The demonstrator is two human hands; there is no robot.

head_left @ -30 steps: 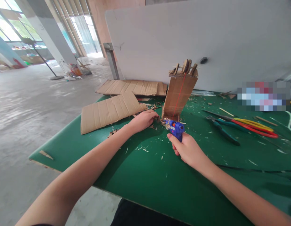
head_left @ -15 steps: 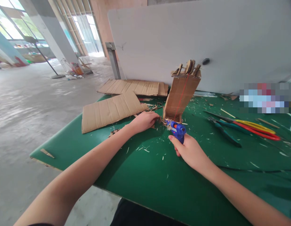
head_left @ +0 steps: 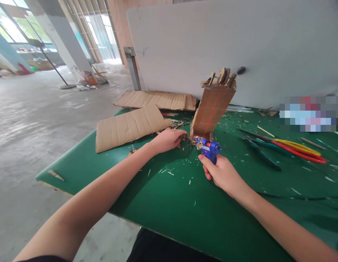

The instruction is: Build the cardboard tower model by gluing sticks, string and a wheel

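My right hand [head_left: 222,174] is wrapped round a small blue glue gun [head_left: 211,148], whose nozzle points at the foot of an upright cardboard piece [head_left: 212,109]. A red line runs down that cardboard, and small wooden bits sit on its top edge. My left hand [head_left: 168,140] rests on the green table [head_left: 169,203] at the cardboard's lower left corner, fingers curled against scraps there; what they pinch is too small to name.
A flat cardboard sheet [head_left: 129,126] lies at the table's left, another [head_left: 155,100] behind it. Pliers and red and yellow handled cutters [head_left: 283,147] lie to the right. Wood shavings litter the surface. A white board [head_left: 240,43] stands behind the table.
The glue gun and my right hand have shifted slightly to the right. My left hand stays at the cardboard's base.
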